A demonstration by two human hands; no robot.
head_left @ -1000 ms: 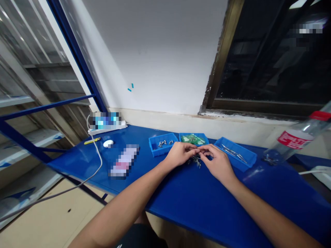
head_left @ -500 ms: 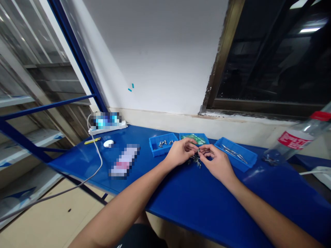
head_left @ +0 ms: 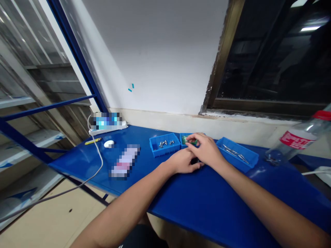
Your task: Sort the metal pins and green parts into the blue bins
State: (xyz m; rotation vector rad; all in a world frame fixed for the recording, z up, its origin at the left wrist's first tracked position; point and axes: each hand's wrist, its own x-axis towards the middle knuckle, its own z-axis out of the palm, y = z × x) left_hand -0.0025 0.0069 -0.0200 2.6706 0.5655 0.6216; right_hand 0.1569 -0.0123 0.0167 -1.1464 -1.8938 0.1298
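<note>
My left hand [head_left: 182,161] rests low over a small pile of dark and silver screws [head_left: 196,161], most of it covered by my hands. Its thumb is stretched out along the near side of the pile, apart from the fingers, whose tips are hidden. Crossing just above it is my right hand [head_left: 205,148], with thumb and fingertips drawn together near the middle blue bin [head_left: 181,135]. Whatever those fingertips hold is too small to make out. Green pieces [head_left: 184,139] lie in that bin, partly behind my right hand.
The left blue bin [head_left: 167,152] holds silver screws; the right blue bin [head_left: 252,164] has long metal tools. A plastic bottle [head_left: 297,139] stands on the right. Leftward on the blue table [head_left: 165,199] are a white mouse [head_left: 109,143], a yellow cutter [head_left: 93,141] and a cable [head_left: 100,155].
My hands were fingertip to fingertip above the screws. The left has dropped onto the pile, and the right has moved left and up over it, toward the middle bin.
</note>
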